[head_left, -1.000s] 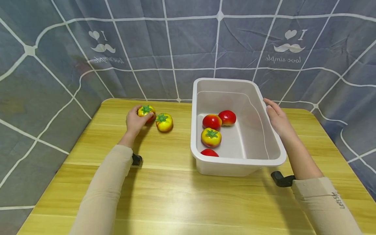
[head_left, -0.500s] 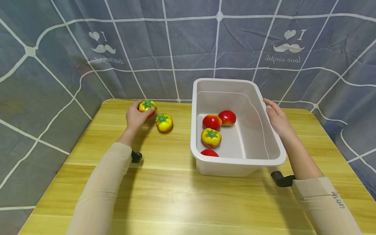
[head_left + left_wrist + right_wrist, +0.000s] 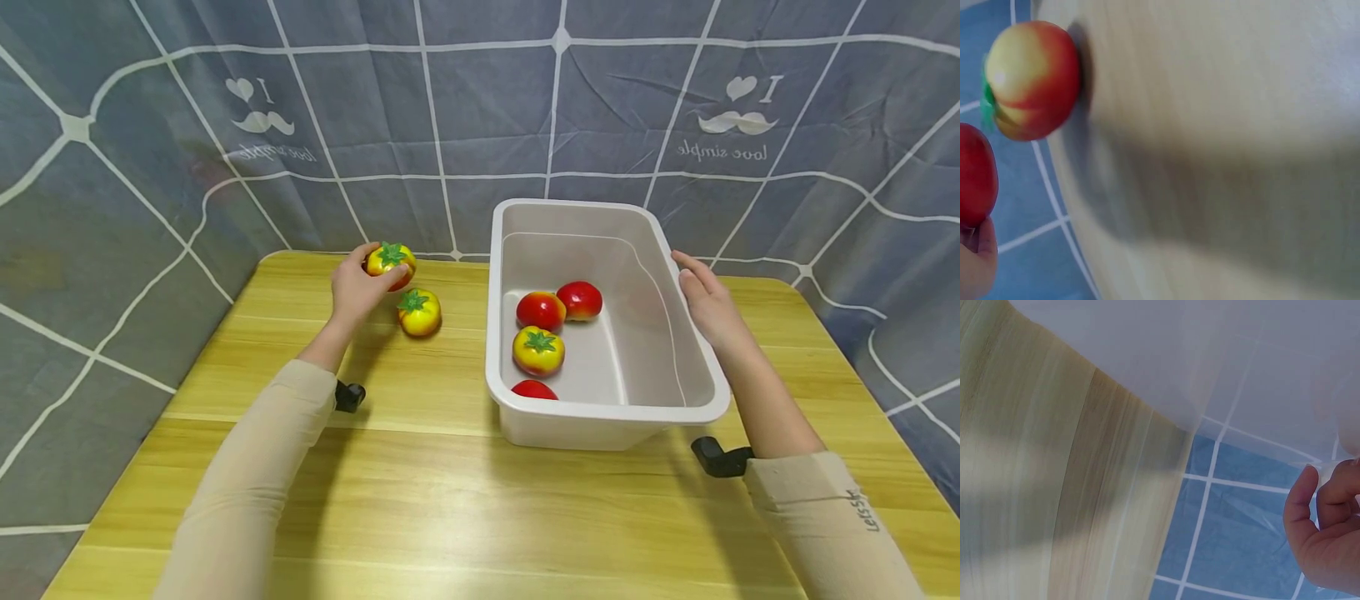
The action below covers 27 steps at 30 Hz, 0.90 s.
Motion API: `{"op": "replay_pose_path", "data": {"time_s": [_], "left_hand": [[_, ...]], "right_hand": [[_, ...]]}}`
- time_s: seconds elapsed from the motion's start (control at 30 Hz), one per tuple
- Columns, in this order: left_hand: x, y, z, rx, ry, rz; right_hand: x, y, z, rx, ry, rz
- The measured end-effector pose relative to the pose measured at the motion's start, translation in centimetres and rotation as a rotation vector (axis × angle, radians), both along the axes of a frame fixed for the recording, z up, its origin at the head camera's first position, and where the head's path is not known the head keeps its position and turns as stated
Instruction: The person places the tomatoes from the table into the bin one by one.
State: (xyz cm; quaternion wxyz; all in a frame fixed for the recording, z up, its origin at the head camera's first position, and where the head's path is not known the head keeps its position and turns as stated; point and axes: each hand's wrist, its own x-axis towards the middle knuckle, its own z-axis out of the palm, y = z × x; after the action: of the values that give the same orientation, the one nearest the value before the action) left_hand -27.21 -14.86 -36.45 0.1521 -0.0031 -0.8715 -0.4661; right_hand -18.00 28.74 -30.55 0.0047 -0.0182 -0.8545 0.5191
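Observation:
My left hand (image 3: 358, 287) grips a toy persimmon (image 3: 390, 257), yellow and red with a green leafy top, at the far left of the table. Just nearer and to the right, a second persimmon (image 3: 419, 313) sits on the wood, leaf up. The left wrist view shows the held persimmon (image 3: 975, 178) red side out, fingertips below it, and the other persimmon (image 3: 1035, 80) above. At the right side of a light grey plastic bin (image 3: 607, 412), my right hand (image 3: 708, 308) holds the rim from outside. The right wrist view shows its fingers (image 3: 1300, 500) bent at the rim.
Inside the bin lie a yellow persimmon (image 3: 538, 351) with leaves up and several red fruits (image 3: 542, 311), one partly hidden by the near wall. The wooden table (image 3: 420, 500) ends at a grey-blue checked curtain (image 3: 495, 108) behind and at both sides.
My left hand has lifted the persimmon and carried it slightly right and away, closer behind the second one. The right hand and the bin have stayed in place.

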Motion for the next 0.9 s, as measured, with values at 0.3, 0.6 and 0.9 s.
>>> {"op": "replay_pose_path", "data": {"time_s": [0.3,0.6,0.9], "left_hand": [[0.4,1.3,2.1,0.033,0.017,-0.077],[0.8,2.6,4.1,0.03,0.037,-0.138],[1.3,3.7,5.6,-0.025,0.1,-0.169]], "right_hand": [[0.0,0.0,0.0,-0.005,0.017,0.004],[0.0,0.0,-0.1,-0.007,0.002,0.004],[0.1,-0.1,0.0,-0.016,0.006,0.0]]}}
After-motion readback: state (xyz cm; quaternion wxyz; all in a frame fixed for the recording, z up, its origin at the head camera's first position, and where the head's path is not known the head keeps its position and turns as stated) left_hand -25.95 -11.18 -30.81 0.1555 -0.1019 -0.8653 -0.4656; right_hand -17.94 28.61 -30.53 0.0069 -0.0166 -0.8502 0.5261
